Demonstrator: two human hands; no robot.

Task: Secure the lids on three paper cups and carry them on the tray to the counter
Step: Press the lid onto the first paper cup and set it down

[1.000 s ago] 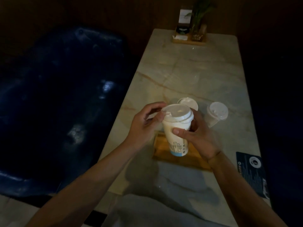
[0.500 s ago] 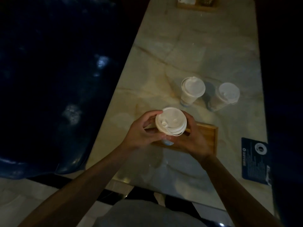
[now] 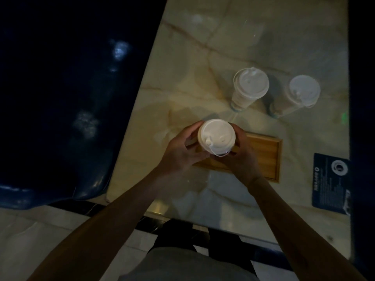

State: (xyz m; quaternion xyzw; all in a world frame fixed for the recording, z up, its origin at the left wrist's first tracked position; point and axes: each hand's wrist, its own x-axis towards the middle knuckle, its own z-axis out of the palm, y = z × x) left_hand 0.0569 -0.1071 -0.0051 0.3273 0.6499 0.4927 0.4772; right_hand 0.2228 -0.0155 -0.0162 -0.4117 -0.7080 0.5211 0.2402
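while the lidded cup [image 3: 216,136] is gripped upright between the curled left hand [image 3: 180,151] and right hand [image 3: 241,154], it is held over the tray [image 3: 263,157]'s left end.

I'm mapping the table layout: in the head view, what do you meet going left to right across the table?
Left hand → held cup → right hand → second cup → third cup → dark card. The wooden tray overlaps the hands, so it is left out.
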